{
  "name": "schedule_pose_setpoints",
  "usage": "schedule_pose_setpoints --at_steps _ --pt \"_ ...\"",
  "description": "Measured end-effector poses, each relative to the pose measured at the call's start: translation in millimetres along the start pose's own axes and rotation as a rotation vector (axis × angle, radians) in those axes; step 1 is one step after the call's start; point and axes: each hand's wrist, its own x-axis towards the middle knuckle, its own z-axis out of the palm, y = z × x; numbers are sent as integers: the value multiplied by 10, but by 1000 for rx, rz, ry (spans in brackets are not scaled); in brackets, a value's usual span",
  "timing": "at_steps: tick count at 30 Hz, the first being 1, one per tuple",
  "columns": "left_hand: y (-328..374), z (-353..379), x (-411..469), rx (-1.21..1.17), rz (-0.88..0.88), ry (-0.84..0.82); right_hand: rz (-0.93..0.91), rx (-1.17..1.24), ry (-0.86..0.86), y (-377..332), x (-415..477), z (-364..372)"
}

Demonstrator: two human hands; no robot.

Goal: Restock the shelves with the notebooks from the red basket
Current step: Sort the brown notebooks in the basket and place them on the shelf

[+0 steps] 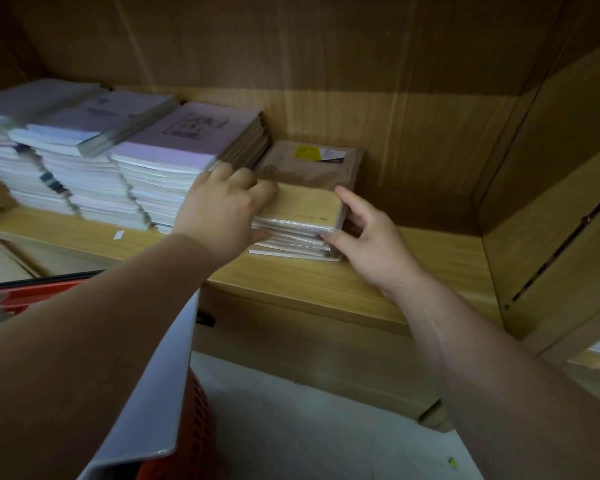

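Nearest you, at about seven o'clock, the red basket (184, 441) sits low by your left forearm, partly hidden behind a grey panel (153, 403); whether any notebooks remain in it cannot be told from here.

Further out, on the wooden shelf (413, 271), both hands bracket the stack of tan wrapped notebooks (302, 216). Your left hand (222, 216) lies at the stack's nine o'clock, fingers spread over the top cover and thumb pressed to the near left edge. Your right hand (371, 240) is at its three o'clock, forefinger raised against the right side and thumb on the lower front corner (so both are clamped on the pile, not free). The stack is squeezed between them, equally close to each.

The stack's long axis runs left to right, roughly nine to three, and its lower books are fanned out toward you. The open shelf lies at twelve o'clock, so the likely push is straight back.

Behind it, touching or nearly so, a brown pad with a yellow label (312, 161) blocks that path. At ten o'clock stand the lilac-covered notebook piles (174, 157), just beside your left knuckles.
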Motion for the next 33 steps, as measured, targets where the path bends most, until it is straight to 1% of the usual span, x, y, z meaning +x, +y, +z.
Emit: schedule_pose_setpoints --at_steps 2,3,4,6,9,11,14,15,16,18,20,22,24,26,30,33 --pt "40 19 -66 -32 15 30 20 -29 -100 -54 -10 -97" --pt "69 29 -102 -73 17 34 23 -45 -122 -73 -16 -127" --pt "102 38 -133 -119 20 31 21 -71 -106 -81 -12 -139" --pt "174 65 -172 -171 26 24 -2 -112 -15 -71 9 -110" --pt "265 116 -164 -155 19 4 -13 -35 94 -6 62 -32" --pt "304 141 -119 -114 9 -20 -8 -9 122 -4 81 -27" --pt "295 132 -21 -51 -29 -38 -14 -85 130 -18 78 -41" --pt "286 127 6 -33 -35 -45 6 -71 121 -32 62 -34" --pt "278 123 24 -18 -37 -51 47 -5 113 -55 40 -28" --pt "268 117 23 0 -41 -44 138 258 90 -97 9 -28" --pt "263 137 -15 -11 -43 -24 209 511 25 -138 -10 -35" --pt "259 176 -63 -83 -10 -7 238 647 -9 -195 -33 -38" --pt "267 199 -89 -188 24 29 231 695 -25 -187 -38 -23" --pt "279 196 -63 -249 4 41 212 657 -24 -133 -28 32" --pt "300 144 38 -239 -38 -46 133 296 -15 -37 -67 242" --pt "306 137 38 -198 -45 -56 109 229 -74 -9 -106 307"
